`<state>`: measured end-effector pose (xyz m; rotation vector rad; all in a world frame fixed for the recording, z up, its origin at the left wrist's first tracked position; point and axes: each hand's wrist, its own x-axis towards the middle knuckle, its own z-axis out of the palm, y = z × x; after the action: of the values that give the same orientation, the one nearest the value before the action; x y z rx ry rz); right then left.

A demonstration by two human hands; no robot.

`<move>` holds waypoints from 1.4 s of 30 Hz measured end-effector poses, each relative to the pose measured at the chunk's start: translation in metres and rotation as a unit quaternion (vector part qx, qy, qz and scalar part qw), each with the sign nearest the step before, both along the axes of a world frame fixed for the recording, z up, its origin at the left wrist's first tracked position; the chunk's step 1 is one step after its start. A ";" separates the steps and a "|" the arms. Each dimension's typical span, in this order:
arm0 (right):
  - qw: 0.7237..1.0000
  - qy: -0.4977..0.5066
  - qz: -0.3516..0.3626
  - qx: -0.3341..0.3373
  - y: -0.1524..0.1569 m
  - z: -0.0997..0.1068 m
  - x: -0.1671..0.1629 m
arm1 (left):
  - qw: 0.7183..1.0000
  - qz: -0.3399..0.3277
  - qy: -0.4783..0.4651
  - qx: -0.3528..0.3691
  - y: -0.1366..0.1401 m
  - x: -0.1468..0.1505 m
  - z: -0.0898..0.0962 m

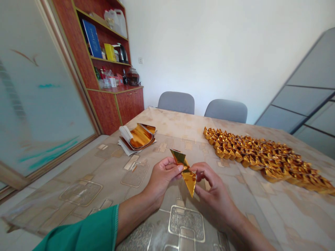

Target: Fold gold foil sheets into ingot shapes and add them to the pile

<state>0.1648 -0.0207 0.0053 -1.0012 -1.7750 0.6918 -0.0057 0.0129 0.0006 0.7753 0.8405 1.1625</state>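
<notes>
A partly folded piece of gold foil paper (188, 181) is held up over the near middle of the table, with a pointed end at top and bottom. My left hand (164, 176) pinches its middle between thumb and fingers. On the other side, my right hand (211, 188) has curled fingers against the foil's right edge, its thumb lower down and a gap between them. To the left lies a stack of gold foil sheets (141, 136), curled up with white backing showing. Many folded gold foil ingots (251, 150) stand packed in rows at the right.
A patterned cloth (86, 193) covers the table. Two grey chairs (176, 101) stand at its far side. A red-brown cabinet (104, 108) with bottles and a kettle is at the back left, beside a frosted sliding door (39, 94).
</notes>
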 end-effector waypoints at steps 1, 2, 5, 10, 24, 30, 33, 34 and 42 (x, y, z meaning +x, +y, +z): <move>1.000 0.000 0.000 0.002 0.000 0.001 0.000 | 1.000 0.000 0.001 0.004 0.000 0.000 0.001; 1.000 -0.004 0.001 0.004 0.000 0.001 0.001 | 1.000 0.000 0.003 0.007 0.000 0.000 0.001; 0.999 -0.031 0.026 0.008 -0.001 0.002 0.004 | 1.000 0.003 0.004 0.016 -0.001 0.000 0.002; 0.998 -0.041 0.049 0.000 -0.001 0.002 0.008 | 1.000 -0.004 0.005 0.013 -0.003 0.000 0.002; 0.995 -0.081 0.037 -0.038 -0.002 0.001 0.004 | 0.999 0.003 0.030 0.016 -0.003 0.003 -0.001; 0.996 -0.039 -0.040 -0.067 0.001 -0.005 -0.006 | 1.000 -0.011 0.019 0.011 -0.004 0.006 -0.008; 0.992 -0.010 -0.090 -0.088 0.004 -0.008 -0.016 | 1.000 -0.017 -0.005 0.006 -0.004 0.006 -0.008; 0.990 -0.003 -0.105 -0.093 0.005 -0.008 -0.018 | 1.000 -0.020 -0.012 0.003 -0.004 0.005 -0.008; 0.982 0.006 -0.157 -0.105 0.004 -0.002 -0.018 | 0.999 -0.021 -0.030 -0.021 -0.008 0.007 -0.001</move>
<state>0.1469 -0.0162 0.0036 -1.3799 -1.5090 0.6901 0.0011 0.0046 -0.0001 0.7166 0.7926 1.1217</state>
